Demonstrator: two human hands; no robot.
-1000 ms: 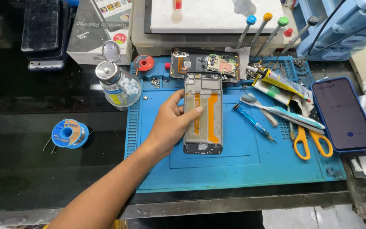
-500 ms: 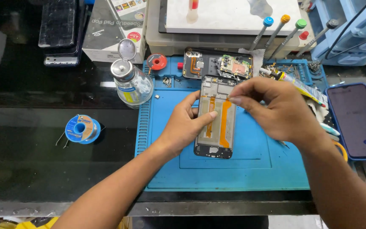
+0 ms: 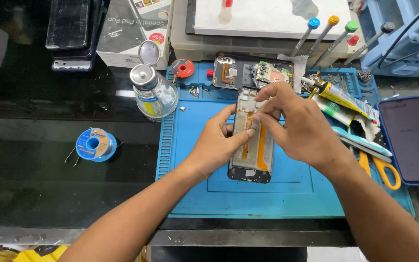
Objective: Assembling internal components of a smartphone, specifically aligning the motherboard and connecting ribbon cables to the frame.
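While the left hand (image 3: 217,145) steadies the phone frame (image 3: 254,140) from its left edge, with the thumb laid across the frame's middle and the fingers curled against the side, the right hand (image 3: 299,128) comes over the frame from the right. Its thumb and forefinger are pressed together in a pinch over the upper half of the frame; whether anything lies between the fingertips cannot be told. The frame lies flat, face down and open, on the blue mat (image 3: 287,194), showing an orange flex strip (image 3: 263,148) running lengthwise just below the pinch.

Directly beyond the pinch, at the mat's far edge, lie a detached back part (image 3: 229,73) and a circuit board (image 3: 272,73). To the left of the left hand stands a glass bottle (image 3: 153,92) with its metal lid flipped up; a few loose screws (image 3: 194,90) lie between it and the frame, and a red tape roll (image 3: 183,68) sits just beyond them. Well apart to the left, off the mat, rests a blue solder spool (image 3: 93,144).

To the right of the right hand lie a glue tube (image 3: 343,97), a flat tool (image 3: 362,143) and yellow scissors (image 3: 379,167), partly hidden by the wrist. Farther right a dark phone (image 3: 413,138) in a blue case lies screen up. Screwdrivers (image 3: 323,31) with coloured caps lean beyond.
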